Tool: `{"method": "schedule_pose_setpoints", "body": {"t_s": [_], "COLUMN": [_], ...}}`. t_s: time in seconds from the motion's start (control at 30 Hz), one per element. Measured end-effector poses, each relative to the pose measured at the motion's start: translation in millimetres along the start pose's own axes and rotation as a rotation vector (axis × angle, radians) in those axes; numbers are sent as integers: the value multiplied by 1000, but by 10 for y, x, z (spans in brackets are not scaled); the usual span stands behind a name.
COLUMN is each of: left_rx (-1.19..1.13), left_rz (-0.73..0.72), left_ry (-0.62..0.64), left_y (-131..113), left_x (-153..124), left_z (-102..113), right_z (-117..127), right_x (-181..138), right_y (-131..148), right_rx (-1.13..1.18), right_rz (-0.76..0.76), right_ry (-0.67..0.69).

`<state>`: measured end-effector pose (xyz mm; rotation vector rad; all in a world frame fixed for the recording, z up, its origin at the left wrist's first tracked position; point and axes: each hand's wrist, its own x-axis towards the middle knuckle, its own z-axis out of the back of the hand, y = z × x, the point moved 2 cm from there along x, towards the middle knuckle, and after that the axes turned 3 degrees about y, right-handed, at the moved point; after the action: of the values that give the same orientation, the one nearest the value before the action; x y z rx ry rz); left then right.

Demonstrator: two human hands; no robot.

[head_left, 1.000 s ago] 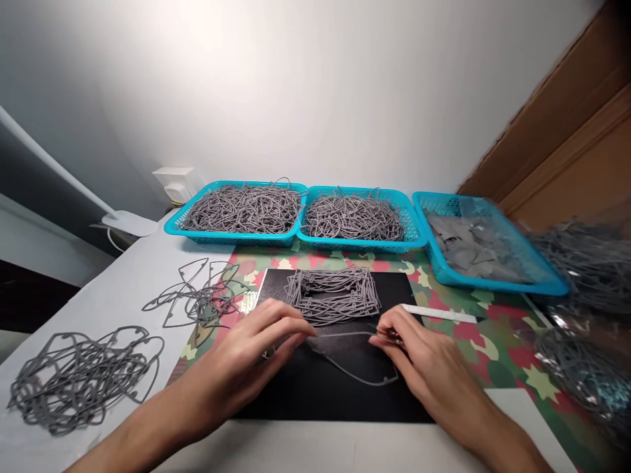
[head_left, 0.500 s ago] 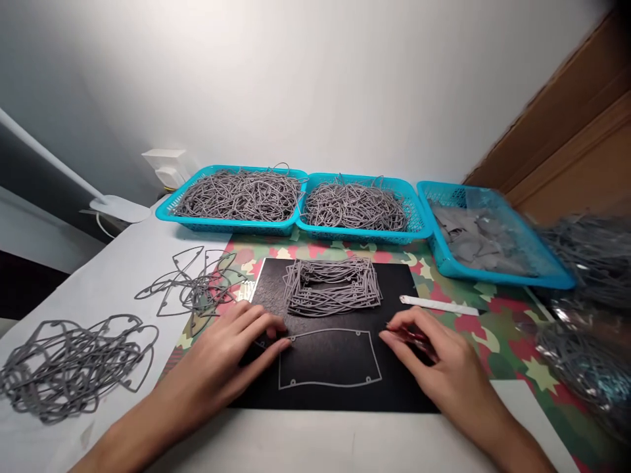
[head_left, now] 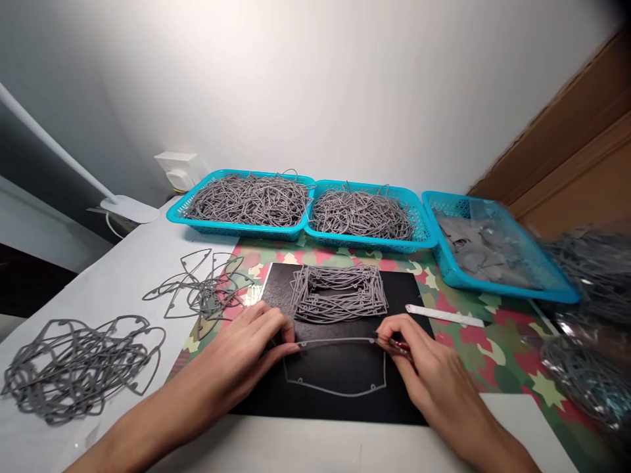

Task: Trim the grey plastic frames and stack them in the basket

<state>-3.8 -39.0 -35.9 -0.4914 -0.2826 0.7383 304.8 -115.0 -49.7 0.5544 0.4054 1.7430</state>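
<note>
A thin grey rubber gasket (head_left: 340, 395), a four-cornered loop with small tabs, is over the black mat (head_left: 266, 407). My left hand (head_left: 261, 338) pinches its upper left corner between thumb and fingers. At the upper right corner, my right hand (head_left: 424, 358) is closed around a slim tool (head_left: 400, 345) with a red part, its tip hidden by the fingers. Whether those fingers also grip the gasket, I cannot tell. Just behind, a neat stack of similar gaskets (head_left: 340, 312) lies on the mat.
Two blue baskets (head_left: 246, 230) (head_left: 369, 244) heaped with grey loops stand along the wall. A third blue basket (head_left: 513, 289) holds grey pieces in clear plastic. Loose loops (head_left: 83, 368) lie at left, a white strip (head_left: 446, 316) and plastic bags (head_left: 586, 374) at right.
My right hand has come in to the gasket's upper right corner. The gasket's lower edge now bows downward and its outline has straightened. The whole view has shifted slightly.
</note>
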Motion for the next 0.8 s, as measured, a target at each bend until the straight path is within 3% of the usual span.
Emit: {"method": "schedule_pose_setpoints", "body": {"t_s": [0.13, 0.23, 0.3, 0.37, 0.53, 0.67, 0.8], "left_rx": [87, 111, 55, 4, 70, 197, 201], "left_rz": [-267, -363, -330, -260, -73, 112, 138], "left_ry": [-161, -77, 33, 62, -133, -159, -218], "left_y": [-183, -271, -257, -201, -69, -42, -67], "left_x": [3, -84, -156, -196, -45, 91, 49], "left_z": [182, 182, 116, 49, -49, -177, -299], "right_z": [360, 527, 509, 413, 127, 16, -21], "right_x": [-19, -120, -204, -258, -132, 30, 40], "right_y": [47, 20, -63, -164, -263, -189, -177], "right_rx": [97, 136, 158, 167, 37, -11, -36], "right_rz": [159, 244, 180, 81, -127, -68, -45], "right_ry": [-118, 18, 123, 140, -4, 60, 141]}}
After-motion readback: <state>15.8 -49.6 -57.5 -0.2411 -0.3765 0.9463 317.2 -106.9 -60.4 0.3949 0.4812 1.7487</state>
